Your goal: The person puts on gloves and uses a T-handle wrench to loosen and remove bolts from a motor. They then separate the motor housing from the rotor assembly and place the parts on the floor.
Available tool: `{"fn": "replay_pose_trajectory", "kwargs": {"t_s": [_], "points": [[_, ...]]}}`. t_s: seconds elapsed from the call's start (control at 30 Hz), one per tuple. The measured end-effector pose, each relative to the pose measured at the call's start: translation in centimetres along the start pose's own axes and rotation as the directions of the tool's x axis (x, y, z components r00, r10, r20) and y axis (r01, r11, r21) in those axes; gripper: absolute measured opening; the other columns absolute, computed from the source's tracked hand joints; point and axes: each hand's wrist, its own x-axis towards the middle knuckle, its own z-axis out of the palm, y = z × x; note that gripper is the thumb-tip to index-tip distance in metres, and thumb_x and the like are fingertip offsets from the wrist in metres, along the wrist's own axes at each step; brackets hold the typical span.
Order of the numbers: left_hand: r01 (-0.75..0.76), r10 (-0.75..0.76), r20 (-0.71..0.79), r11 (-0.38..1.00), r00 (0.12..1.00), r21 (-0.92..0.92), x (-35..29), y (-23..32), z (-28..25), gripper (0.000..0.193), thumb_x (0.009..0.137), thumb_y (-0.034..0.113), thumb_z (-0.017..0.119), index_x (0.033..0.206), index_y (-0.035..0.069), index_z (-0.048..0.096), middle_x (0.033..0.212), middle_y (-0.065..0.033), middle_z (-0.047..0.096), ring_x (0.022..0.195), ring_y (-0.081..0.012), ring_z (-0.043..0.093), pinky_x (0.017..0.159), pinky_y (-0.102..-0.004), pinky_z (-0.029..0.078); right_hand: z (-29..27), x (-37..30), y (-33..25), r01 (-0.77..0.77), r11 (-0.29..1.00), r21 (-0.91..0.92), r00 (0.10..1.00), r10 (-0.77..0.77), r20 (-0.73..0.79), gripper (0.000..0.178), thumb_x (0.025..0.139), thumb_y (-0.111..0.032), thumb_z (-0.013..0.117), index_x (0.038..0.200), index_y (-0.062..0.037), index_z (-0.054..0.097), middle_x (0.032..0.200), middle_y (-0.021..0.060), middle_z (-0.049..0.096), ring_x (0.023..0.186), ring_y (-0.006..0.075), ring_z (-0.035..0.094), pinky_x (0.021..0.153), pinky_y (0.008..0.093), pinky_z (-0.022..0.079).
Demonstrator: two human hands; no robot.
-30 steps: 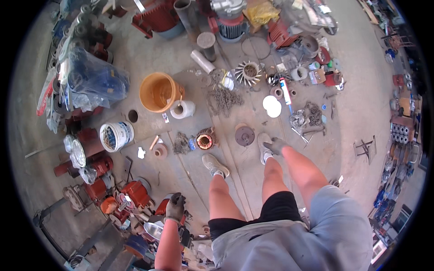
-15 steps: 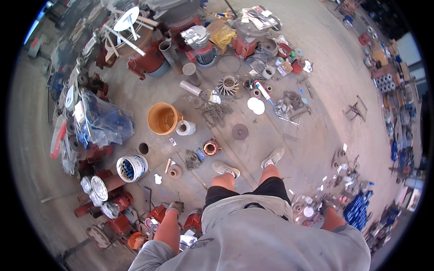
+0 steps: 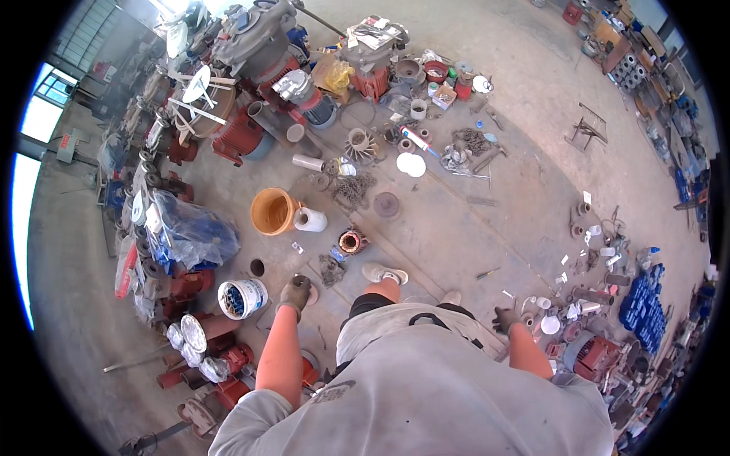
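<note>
My left hand (image 3: 293, 294), in a greyish-brown work glove, hangs at my left, overlapping a flanged metal part (image 3: 313, 295) on the floor. Its fingers look bent, but whether they hold anything is unclear. On the other side my right hand (image 3: 503, 320), in a dark glove, hangs empty with its fingers apart, nearest to the small parts right of my feet. Ahead of me on the floor stands a motor stator (image 3: 350, 242) with copper windings. Beside it lies a blue packet (image 3: 337, 254), and a dark tangled heap (image 3: 331, 270) lies nearer my left hand.
An orange bucket (image 3: 271, 212) and a white pot (image 3: 311, 220) stand ahead left. Nearer is a white bucket (image 3: 255, 292) of dark blue items. Large motors (image 3: 242, 135) line the far left; a round plate (image 3: 387, 205), sealant tube (image 3: 417, 140) and metal frame (image 3: 586, 128) lie farther off.
Both my hands have risen in the picture and come inward, the left now overlapping the flanged part. My feet have shifted, the right one mostly hidden. The view has turned and tilted.
</note>
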Motion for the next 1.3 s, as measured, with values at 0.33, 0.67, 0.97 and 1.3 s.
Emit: {"fn": "replay_pose_trajectory", "kwargs": {"t_s": [0.33,0.67,0.97,1.3], "points": [[-0.394,-0.062,0.549,0.630,0.833,0.669,-15.2,-13.1,9.7,0.023,0.098,0.014,0.061,0.116,0.007,0.073,0.120,-0.0218,0.075,0.107,-0.0358,0.075,0.090,-0.0454,0.061,-12.6,-3.6,6.4,0.155,0.908,0.388,0.957,-0.041,-0.286,0.035,0.104,-0.033,0.057,0.129,-0.0102,0.063,0.096,0.0159,0.073,0.069,0.0263,0.070,0.059,0.0397,0.056],[0.429,-0.585,0.332,0.791,0.740,0.437,-28.2,-19.0,10.3,0.034,0.102,0.030,0.056,0.112,0.003,0.074,0.114,-0.0253,0.075,0.106,-0.0373,0.074,0.091,-0.0476,0.058,-11.3,0.9,25.3,-0.050,0.980,-0.190,0.998,0.042,-0.042,0.031,0.106,-0.031,0.053,0.131,-0.0134,0.059,0.096,0.0143,0.070,0.082,0.0278,0.074,0.069,0.0442,0.061],[-0.475,0.018,0.534,0.482,0.845,0.736,-8.2,-9.9,18.1,0.029,0.103,0.028,0.055,0.109,0.008,0.076,0.103,-0.0174,0.080,0.082,-0.0344,0.076,0.073,-0.0483,0.060,-12.8,-0.2,15.4,0.089,0.961,0.263,0.992,-0.061,-0.113,0.038,0.103,-0.035,0.060,0.122,-0.0019,0.064,0.096,0.0134,0.074,0.070,0.0228,0.069,0.059,0.0382,0.055],[-0.569,0.476,0.469,0.819,0.744,0.072,-5.1,30.6,19.3,0.046,0.102,0.037,0.064,0.133,0.005,0.069,0.116,-0.0252,0.075,0.106,-0.0374,0.074,0.096,-0.0438,0.056,-10.6,-5.3,13.4,0.021,0.934,0.357,0.978,0.055,-0.200,0.039,0.103,-0.033,0.062,0.123,0.0002,0.067,0.092,0.0136,0.074,0.068,0.0236,0.069,0.061,0.0386,0.057]]}}
